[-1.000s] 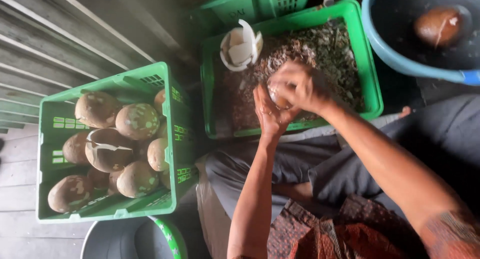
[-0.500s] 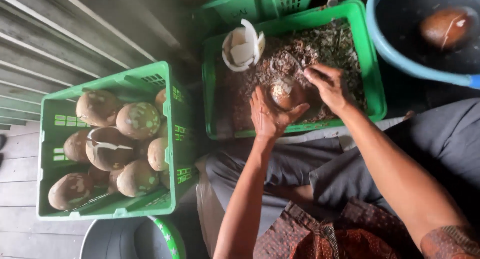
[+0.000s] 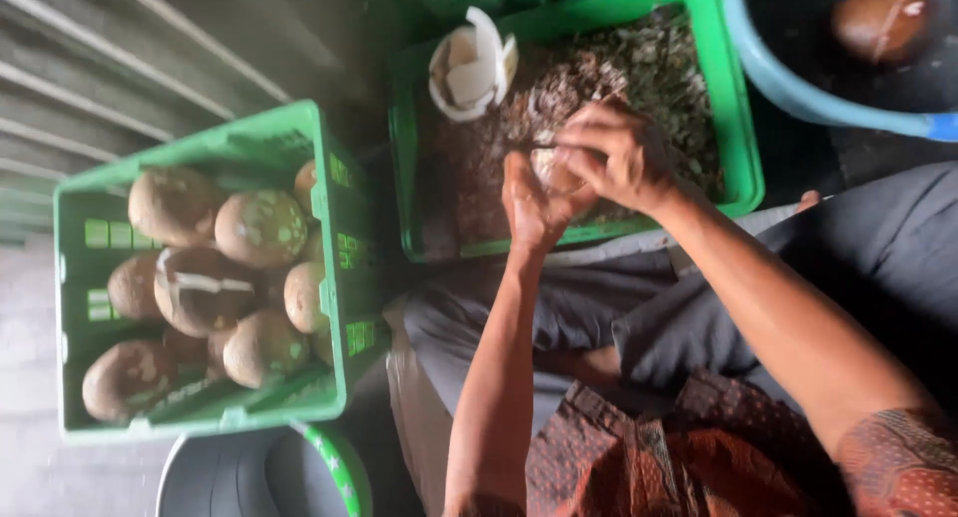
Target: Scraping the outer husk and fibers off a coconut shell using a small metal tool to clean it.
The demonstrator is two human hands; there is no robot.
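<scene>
My left hand point(image 3: 527, 203) and my right hand point(image 3: 621, 158) are closed together around a small pale coconut piece point(image 3: 552, 168). Most of that piece is hidden by my fingers. They hold it just above a green plastic crate point(image 3: 743, 128) filled with brown and grey coconut peelings point(image 3: 649, 68). A curled white piece of coconut point(image 3: 471, 66) rests in the crate's far left corner, apart from my hands. My forearms reach in from the bottom and lower right, over my lap in grey cloth.
A second green crate point(image 3: 329, 248) on the left holds several brown coconuts point(image 3: 261, 228). At top right stands a blue tub point(image 3: 788, 88) with one brown coconut point(image 3: 883, 18) in dark water. A grey bucket point(image 3: 230, 477) with a green rim sits at the bottom left.
My right hand lifted off the piece half a second ago, showing it in my left palm. Now it has closed over the piece again.
</scene>
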